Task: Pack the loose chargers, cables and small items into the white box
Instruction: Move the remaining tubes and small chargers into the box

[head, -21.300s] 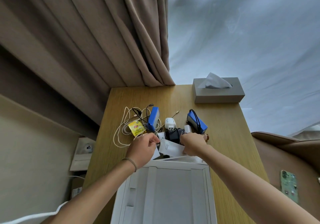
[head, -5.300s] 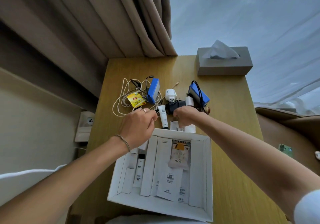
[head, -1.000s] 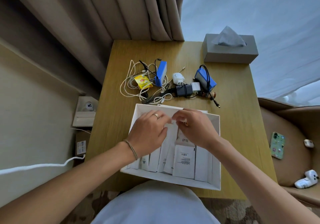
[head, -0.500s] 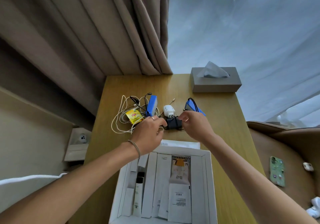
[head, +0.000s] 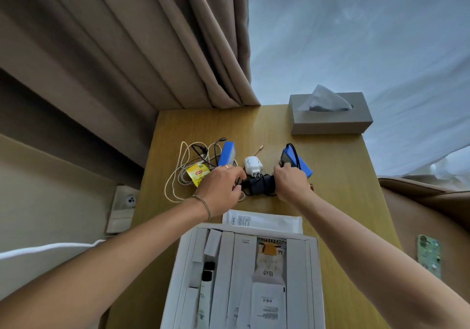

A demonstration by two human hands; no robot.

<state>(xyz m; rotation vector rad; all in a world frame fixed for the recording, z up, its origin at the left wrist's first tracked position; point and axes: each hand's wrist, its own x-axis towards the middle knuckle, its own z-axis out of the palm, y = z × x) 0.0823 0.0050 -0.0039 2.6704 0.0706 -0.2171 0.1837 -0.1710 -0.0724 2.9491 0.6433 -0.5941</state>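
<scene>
The white box (head: 314,277) sits open at the near edge of the counter (head: 338,201), and it already holds part of the load — flat white sachets, a printed packet with an orange mark and a slim tube with a black cap lie in its long compartments, so I judge the small flat items largely packed. One white leaflet (head: 262,220) lies flat on the counter just beyond the box's far wall, not yet inside. The bulkier things are all left on the counter further back: a tangle of white cables (head: 178,176) with a yellow tea-bag packet (head: 198,173) on it, a blue charger (head: 227,153) standing among thin black leads, a white plug adapter (head: 253,164), a second blue charger (head: 296,162) with a black lead looped over it, and a black adapter (head: 260,185) in the middle. Both hands are at that black adapter: the left hand (head: 220,188) has its fingers curled in at the adapter's left end, apparently on its lead, though what exactly they pinch is hidden; the right hand (head: 290,182) curls over the adapter's right end and seems to grip it, its fingertips also out of sight. Nothing is lifted clear of the counter. By my reading the job is somewhere near the middle — the chargers and cables, the main bulk, have yet to go in. A grey tissue box (head: 330,120) stands at the far corner.
</scene>
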